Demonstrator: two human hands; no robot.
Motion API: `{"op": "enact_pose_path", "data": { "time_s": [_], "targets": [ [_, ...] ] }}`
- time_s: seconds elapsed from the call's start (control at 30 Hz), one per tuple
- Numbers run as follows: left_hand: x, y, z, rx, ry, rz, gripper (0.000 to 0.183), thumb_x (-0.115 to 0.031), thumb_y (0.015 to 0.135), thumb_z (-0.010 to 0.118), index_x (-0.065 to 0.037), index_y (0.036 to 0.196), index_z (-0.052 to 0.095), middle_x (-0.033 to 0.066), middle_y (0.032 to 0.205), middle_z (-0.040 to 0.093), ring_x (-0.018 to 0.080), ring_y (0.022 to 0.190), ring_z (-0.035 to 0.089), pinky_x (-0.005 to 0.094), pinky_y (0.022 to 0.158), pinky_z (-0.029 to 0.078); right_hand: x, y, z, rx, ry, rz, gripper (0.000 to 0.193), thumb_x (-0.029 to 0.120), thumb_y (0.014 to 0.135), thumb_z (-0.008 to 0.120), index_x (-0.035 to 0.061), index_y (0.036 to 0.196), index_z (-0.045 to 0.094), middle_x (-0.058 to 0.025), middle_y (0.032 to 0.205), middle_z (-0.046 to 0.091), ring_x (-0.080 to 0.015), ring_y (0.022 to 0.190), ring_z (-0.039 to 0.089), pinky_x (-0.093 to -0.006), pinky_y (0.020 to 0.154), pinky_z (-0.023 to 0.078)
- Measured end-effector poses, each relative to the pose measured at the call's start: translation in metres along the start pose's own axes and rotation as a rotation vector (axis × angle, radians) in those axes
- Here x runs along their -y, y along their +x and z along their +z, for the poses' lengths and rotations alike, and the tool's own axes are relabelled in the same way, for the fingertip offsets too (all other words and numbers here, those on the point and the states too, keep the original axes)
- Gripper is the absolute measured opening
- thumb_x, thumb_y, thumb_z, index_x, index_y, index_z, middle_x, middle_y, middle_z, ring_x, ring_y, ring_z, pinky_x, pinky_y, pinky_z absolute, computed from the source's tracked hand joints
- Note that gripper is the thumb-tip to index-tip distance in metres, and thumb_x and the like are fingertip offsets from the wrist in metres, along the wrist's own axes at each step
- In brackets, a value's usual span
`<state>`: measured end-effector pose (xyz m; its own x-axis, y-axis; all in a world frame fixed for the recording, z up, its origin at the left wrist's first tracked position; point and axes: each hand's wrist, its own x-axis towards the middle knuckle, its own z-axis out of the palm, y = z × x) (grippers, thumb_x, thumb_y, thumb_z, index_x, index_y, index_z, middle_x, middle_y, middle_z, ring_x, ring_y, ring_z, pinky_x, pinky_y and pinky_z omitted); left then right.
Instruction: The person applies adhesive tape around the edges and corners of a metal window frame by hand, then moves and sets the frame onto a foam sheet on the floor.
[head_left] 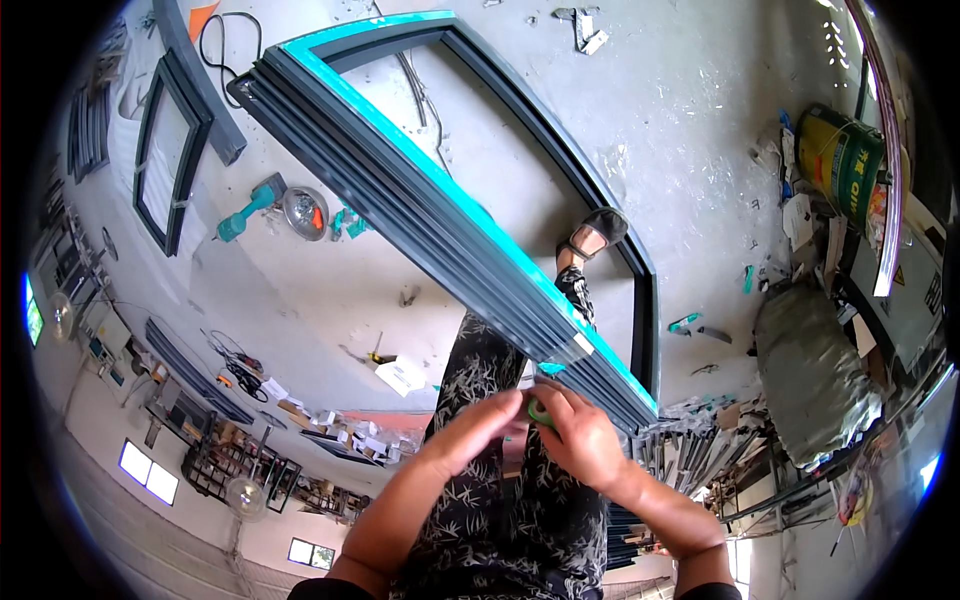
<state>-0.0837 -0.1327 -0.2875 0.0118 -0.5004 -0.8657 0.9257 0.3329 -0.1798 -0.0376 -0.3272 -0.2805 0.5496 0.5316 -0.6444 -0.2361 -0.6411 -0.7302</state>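
A large dark grey frame with bright teal film along its edges slants across the view, its near corner in front of my hands. Clear tape lies around its thick ribbed side, with a teal scrap beside it. My right hand is closed around a green tape roll, close to that ribbed side. From the left, my left hand meets the roll, its fingers drawn together. What its fingertips hold is hidden.
My sandalled foot stands inside the frame opening. On the floor lie a teal power tool, a metal bowl and a small dark frame. A green bucket and stacked profiles are at the right.
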Motion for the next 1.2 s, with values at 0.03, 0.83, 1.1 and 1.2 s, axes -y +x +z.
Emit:
{"op": "enact_pose_path", "data": {
  "time_s": [0.03, 0.83, 1.1, 1.2],
  "targets": [
    [-0.012, 0.009, -0.004, -0.104, 0.068, 0.135, 0.061, -0.055, 0.098, 0.040, -0.006, 0.132, 0.052, 0.0089, 0.126, 0.058, 0.0194, 0.119, 0.052, 0.0375, 0.097, 0.041, -0.001, -0.003, -0.010, 0.076, -0.025, -0.007, 0.049, 0.003, 0.072, 0.070, 0.0026, 0.119, 0.053, -0.0175, 0.118, 0.059, -0.0375, 0.100, 0.060, -0.0425, 0.084, 0.051],
    [-0.003, 0.190, -0.087, -0.069, -0.169, 0.461, 0.021, -0.027, 0.095, 0.061, -0.006, 0.095, 0.058, 0.0033, 0.089, 0.062, 0.0123, 0.075, 0.059, 0.0270, 0.066, 0.052, -0.107, 0.126, -0.009, -0.087, -0.015, 0.065, 0.037, 0.003, 0.068, 0.076, 0.0014, 0.103, 0.064, -0.0144, 0.095, 0.064, -0.0289, 0.087, 0.065, -0.0373, 0.078, 0.052],
    [0.018, 0.053, -0.058, 0.115, -0.211, -0.030, 0.053, -0.057, 0.096, 0.043, -0.009, 0.112, 0.055, 0.0094, 0.091, 0.063, 0.0184, 0.069, 0.056, 0.0309, 0.062, 0.043, -0.042, 0.047, -0.013, -0.514, -0.184, 0.075, 0.019, 0.010, 0.080, 0.069, 0.0032, 0.098, 0.064, -0.0130, 0.086, 0.064, -0.0318, 0.082, 0.063, -0.0391, 0.073, 0.051],
    [0.019, 0.049, -0.045, 0.287, -0.134, -0.029, 0.051, -0.054, 0.098, 0.043, -0.011, 0.121, 0.055, 0.0092, 0.103, 0.065, 0.0190, 0.082, 0.062, 0.0333, 0.074, 0.051, 0.012, 0.025, 0.011, -0.259, -0.096, -0.058, 0.038, 0.011, 0.081, 0.069, -0.0009, 0.116, 0.060, -0.0175, 0.105, 0.064, -0.0358, 0.096, 0.061, -0.0416, 0.084, 0.051]
  ]
}}
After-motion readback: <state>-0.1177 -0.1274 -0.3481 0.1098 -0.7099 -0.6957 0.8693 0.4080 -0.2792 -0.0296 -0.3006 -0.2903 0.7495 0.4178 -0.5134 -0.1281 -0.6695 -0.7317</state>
